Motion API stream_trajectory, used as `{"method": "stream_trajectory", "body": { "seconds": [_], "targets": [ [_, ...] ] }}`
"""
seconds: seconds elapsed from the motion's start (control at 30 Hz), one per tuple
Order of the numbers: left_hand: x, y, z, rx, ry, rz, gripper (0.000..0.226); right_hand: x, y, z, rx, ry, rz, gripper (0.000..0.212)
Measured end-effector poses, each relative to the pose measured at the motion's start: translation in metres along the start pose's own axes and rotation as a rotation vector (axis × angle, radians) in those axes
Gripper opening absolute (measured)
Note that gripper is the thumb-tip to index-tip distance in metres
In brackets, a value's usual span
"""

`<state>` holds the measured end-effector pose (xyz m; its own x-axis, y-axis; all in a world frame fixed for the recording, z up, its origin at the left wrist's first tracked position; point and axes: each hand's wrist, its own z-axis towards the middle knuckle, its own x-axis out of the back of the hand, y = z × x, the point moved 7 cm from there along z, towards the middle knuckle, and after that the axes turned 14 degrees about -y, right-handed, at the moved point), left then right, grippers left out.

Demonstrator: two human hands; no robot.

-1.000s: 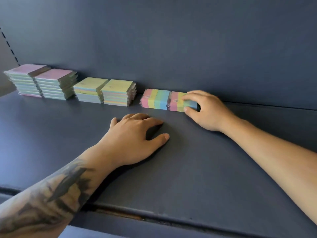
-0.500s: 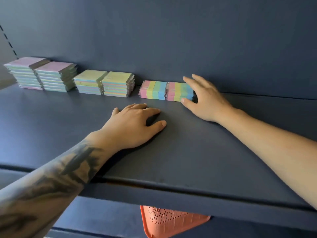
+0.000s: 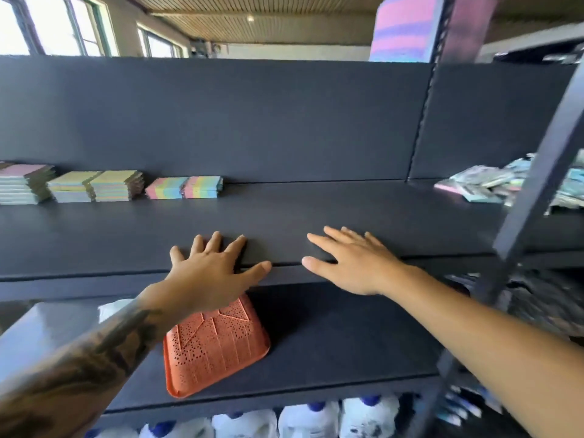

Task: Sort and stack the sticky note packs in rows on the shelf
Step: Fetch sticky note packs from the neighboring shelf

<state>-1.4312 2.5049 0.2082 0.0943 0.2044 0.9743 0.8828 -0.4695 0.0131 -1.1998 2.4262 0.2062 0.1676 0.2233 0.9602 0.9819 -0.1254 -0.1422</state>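
Observation:
Sticky note packs stand in a row at the back left of the dark shelf: a pink-topped stack, two yellow-topped stacks, and two striped rainbow packs side by side. My left hand lies flat at the shelf's front edge, fingers spread, holding nothing. My right hand hovers at the same edge, fingers straight, also empty. Both hands are well in front of the packs.
A loose heap of wrapped packs lies at the shelf's far right, behind a slanted metal post. An orange perforated basket sits on the lower shelf. White jugs stand below. A striped block sits on top.
My right hand let go of the right rainbow pack and both hands drew back to the shelf's front edge. The camera pulled back and up, showing more shelving.

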Motion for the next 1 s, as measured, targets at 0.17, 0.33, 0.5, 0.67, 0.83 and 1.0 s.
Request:
{"method": "stream_trajectory", "body": {
  "seconds": [0.17, 0.33, 0.5, 0.67, 0.83, 1.0],
  "targets": [
    [-0.014, 0.122, -0.04, -0.143, 0.05, 0.033, 0.108, -0.032, 0.088, -0.107, -0.042, 0.089, -0.027, 0.074],
    [-0.019, 0.256, -0.072, -0.399, -0.014, 0.046, 0.089, -0.046, 0.185, -0.191, -0.159, 0.102, 0.048, 0.076],
    [0.002, 0.383, -0.082, -0.65, 0.034, 0.009, 0.074, -0.043, 0.277, -0.251, -0.264, 0.216, 0.156, 0.077],
    [0.01, 0.501, -0.061, -0.835, 0.066, -0.039, 0.063, -0.035, 0.359, -0.298, -0.358, 0.305, 0.167, 0.066],
    [0.026, 0.593, -0.013, -0.881, 0.048, -0.098, 0.066, 0.001, 0.442, -0.313, -0.496, 0.25, 0.078, 0.065],
    [0.059, 0.654, 0.04, -0.86, 0.055, -0.166, 0.068, 0.042, 0.503, -0.295, -0.513, 0.268, 0.023, 0.058]
  ]
}}
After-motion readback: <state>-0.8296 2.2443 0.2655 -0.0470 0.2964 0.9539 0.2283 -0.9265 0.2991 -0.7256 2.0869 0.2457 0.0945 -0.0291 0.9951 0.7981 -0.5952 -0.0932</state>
